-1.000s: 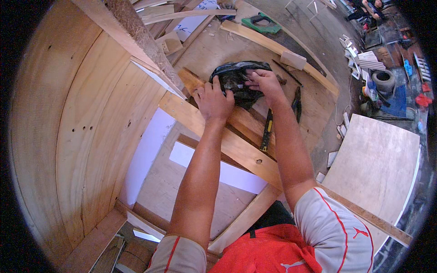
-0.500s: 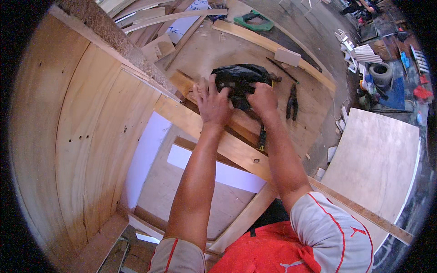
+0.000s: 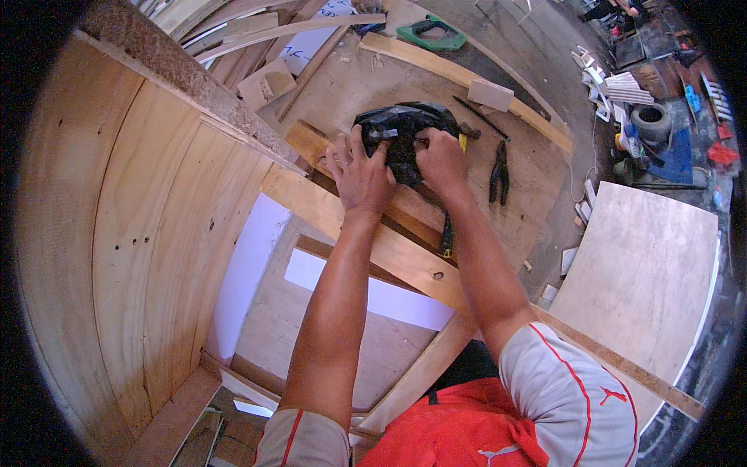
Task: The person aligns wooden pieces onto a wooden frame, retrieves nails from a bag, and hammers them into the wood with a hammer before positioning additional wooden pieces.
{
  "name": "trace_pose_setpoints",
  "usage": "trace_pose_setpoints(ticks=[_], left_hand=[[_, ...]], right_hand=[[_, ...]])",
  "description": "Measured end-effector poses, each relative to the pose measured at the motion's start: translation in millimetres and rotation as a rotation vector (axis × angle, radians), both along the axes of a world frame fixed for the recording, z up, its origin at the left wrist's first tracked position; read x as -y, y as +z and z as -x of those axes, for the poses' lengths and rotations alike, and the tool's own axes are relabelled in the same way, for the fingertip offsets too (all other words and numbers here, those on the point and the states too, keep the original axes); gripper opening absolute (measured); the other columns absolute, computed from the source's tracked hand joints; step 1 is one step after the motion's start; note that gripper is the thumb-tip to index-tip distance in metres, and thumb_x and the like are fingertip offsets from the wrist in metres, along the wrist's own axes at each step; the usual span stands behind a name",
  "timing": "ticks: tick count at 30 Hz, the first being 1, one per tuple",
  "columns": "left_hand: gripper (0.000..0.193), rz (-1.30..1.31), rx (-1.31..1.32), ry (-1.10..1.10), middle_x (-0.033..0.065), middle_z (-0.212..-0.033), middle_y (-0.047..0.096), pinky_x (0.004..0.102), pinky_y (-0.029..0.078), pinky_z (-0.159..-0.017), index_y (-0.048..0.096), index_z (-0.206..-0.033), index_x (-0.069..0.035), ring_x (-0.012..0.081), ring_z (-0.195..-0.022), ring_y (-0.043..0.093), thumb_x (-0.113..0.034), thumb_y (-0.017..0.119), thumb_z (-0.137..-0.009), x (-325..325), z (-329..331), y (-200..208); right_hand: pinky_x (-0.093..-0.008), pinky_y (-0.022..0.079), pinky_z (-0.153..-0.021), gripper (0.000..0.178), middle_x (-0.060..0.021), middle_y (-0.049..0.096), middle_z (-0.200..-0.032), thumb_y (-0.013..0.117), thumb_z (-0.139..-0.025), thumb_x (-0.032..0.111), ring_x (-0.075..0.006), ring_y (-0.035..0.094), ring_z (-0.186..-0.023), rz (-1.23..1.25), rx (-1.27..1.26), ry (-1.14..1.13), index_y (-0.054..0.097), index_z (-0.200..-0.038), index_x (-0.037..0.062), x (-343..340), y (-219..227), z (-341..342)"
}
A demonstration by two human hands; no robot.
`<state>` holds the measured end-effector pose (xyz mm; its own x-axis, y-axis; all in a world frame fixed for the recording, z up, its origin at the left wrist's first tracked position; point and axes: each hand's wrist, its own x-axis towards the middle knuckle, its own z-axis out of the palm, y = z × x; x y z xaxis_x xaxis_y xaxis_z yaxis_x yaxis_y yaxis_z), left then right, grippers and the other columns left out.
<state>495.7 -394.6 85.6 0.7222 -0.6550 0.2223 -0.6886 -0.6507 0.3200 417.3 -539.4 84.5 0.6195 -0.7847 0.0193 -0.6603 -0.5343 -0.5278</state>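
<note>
A black plastic bag [image 3: 405, 118] lies crumpled on the wooden work surface, with something small and shiny showing at its opening. My left hand [image 3: 364, 180] rests against the bag's left side, its fingers spread and the thumb at the opening. On the opposite side my right hand [image 3: 443, 162] has its fingers closed on the bag's edge. What else may be inside the bag is hidden. Under my right wrist lies a hammer [image 3: 470, 131], mostly covered by the hand and bag. A pair of dark pliers [image 3: 499, 173] sits just to the right.
A wooden frame with a pale board [image 3: 366, 241] crosses in front of me. Tall wood panelling [image 3: 148, 226] stands at left. A green-handled saw [image 3: 430, 34] and a long wood strip [image 3: 436, 68] lie farther back. At right are a plywood sheet [image 3: 638, 265] and tape roll [image 3: 650, 123].
Both hands and the bag have shifted slightly up and left in view. My right hand has drawn in at the bag's opening, and the shiny item inside shows more clearly.
</note>
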Motion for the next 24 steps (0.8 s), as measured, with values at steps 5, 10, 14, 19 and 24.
trace_pose_setpoints(ticks=[5,10,14,19,24], left_hand=[[0.051,-0.045,-0.001,-0.011,0.0118,-0.154,0.042,0.0592,0.026,-0.12,0.073,-0.124,-0.03,0.0378,-0.143,0.037,-0.025,0.082,-0.074,-1.7,0.1,-3.5],[0.049,-0.011,0.014,-0.017,0.0129,-0.152,0.045,0.0579,0.03,-0.118,0.075,-0.121,-0.028,0.0371,-0.141,0.04,-0.025,0.081,-0.073,-1.3,-0.8,-6.0],[0.046,0.035,0.015,-0.029,0.0137,-0.151,0.046,0.0576,0.03,-0.117,0.076,-0.119,-0.026,0.0373,-0.14,0.041,-0.024,0.079,-0.073,1.4,-2.6,-7.7],[0.041,0.123,0.007,-0.034,0.0155,-0.148,0.049,0.0553,0.031,-0.116,0.077,-0.116,-0.022,0.0373,-0.138,0.042,-0.022,0.077,-0.074,-5.6,-2.9,-0.6],[0.035,0.489,-0.043,-0.089,0.0138,-0.133,0.06,0.0504,0.04,-0.106,0.076,-0.111,-0.013,0.0353,-0.124,0.053,-0.015,0.078,-0.077,-32.6,-1.5,2.9]], right_hand=[[-0.0546,0.056,-0.086,0.02,-0.0216,0.072,-0.102,0.06,-0.092,0.02,-0.0421,0.071,-0.096,0.104,-0.07,0.059,0.074,-0.096,0.0066,3.5,-16.5,-8.3],[-0.0525,0.055,-0.087,0.018,-0.022,0.073,-0.101,0.063,-0.091,0.016,-0.042,0.07,-0.098,0.102,-0.094,0.003,0.075,-0.098,0.0048,7.4,-21.4,-6.9],[-0.0521,0.054,-0.085,0.018,-0.0241,0.072,-0.097,0.061,-0.092,0.016,-0.0438,0.07,-0.095,-0.027,0.131,-0.031,0.073,-0.096,0.0026,9.7,-19.8,4.0],[-0.0508,0.053,-0.084,0.021,-0.0242,0.072,-0.095,0.065,-0.094,0.02,-0.0444,0.069,-0.095,-0.145,0.227,0.007,0.071,-0.095,0.0002,-5.8,13.3,12.0],[-0.0509,0.053,-0.083,0.02,-0.0236,0.071,-0.096,0.065,-0.095,0.019,-0.0444,0.068,-0.095,-0.22,0.234,0.112,0.07,-0.095,0.0,-37.6,54.3,14.9]])
